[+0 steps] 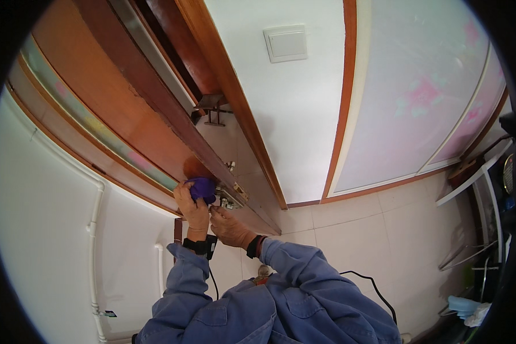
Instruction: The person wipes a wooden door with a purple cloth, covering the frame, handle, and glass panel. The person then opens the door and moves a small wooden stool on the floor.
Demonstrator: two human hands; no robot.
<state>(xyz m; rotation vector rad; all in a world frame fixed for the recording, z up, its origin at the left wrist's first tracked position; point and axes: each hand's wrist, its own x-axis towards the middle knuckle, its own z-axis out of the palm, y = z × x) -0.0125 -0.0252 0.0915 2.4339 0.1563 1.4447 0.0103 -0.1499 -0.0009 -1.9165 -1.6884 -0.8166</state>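
Observation:
A brown wooden door (146,124) stands in front of me, with metal lock hardware (226,203) near its edge. My left hand (191,208) holds a bunched purple cloth (202,189) against the door face, just left of that hardware. Just below the cloth, my right hand (230,228) has its fingers bent close to the handle side of the lock; whether they grip something small cannot be made out. On the door's narrow edge shows a latch plate (241,193), and a knob or handle part (230,165) sticks out on the far side.
Right of the door is a wooden frame (245,107), then a white wall with a light switch (286,43). A small stool (213,103) stands beyond the doorway. White pipes (93,241) run down the left wall. A rack with things on it (492,193) stands at the right over the tiled floor (352,241).

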